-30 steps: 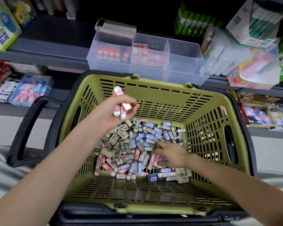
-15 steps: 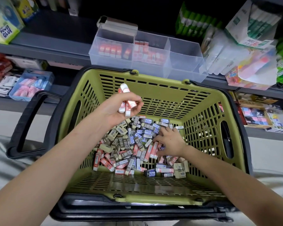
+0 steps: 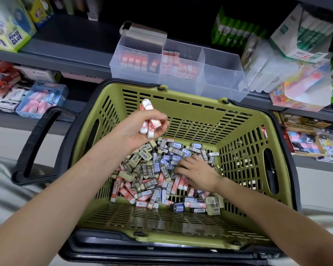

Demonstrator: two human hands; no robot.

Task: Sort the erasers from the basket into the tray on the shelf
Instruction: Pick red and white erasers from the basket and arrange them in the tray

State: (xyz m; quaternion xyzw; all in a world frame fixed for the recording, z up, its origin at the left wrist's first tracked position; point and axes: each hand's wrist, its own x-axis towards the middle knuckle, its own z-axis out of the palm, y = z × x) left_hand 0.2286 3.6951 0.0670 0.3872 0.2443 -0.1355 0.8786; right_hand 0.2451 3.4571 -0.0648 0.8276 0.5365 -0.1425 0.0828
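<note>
A green basket [image 3: 190, 112] with black handles holds a heap of erasers [image 3: 154, 175] in red, blue and brown sleeves. My left hand [image 3: 136, 127] hovers above the heap and grips a bunch of red-and-white erasers [image 3: 149, 121]. My right hand [image 3: 196, 171] lies palm down in the heap, fingers curled among the erasers; what they hold is hidden. Beyond the basket, a clear three-part tray [image 3: 225, 85] stands on the shelf. Red erasers fill its left and middle parts; the right part holds nothing.
A grey shelf [image 3: 65, 45] carries glue boxes [image 3: 6, 33] at the left and green packs [image 3: 236, 31] and loose packets [image 3: 304, 87] at the right. A blue box [image 3: 42, 100] of pink items sits on the lower shelf at left.
My right hand has slid up the heap toward the far side. My left hand keeps hold of its red erasers in nearly the same spot.
</note>
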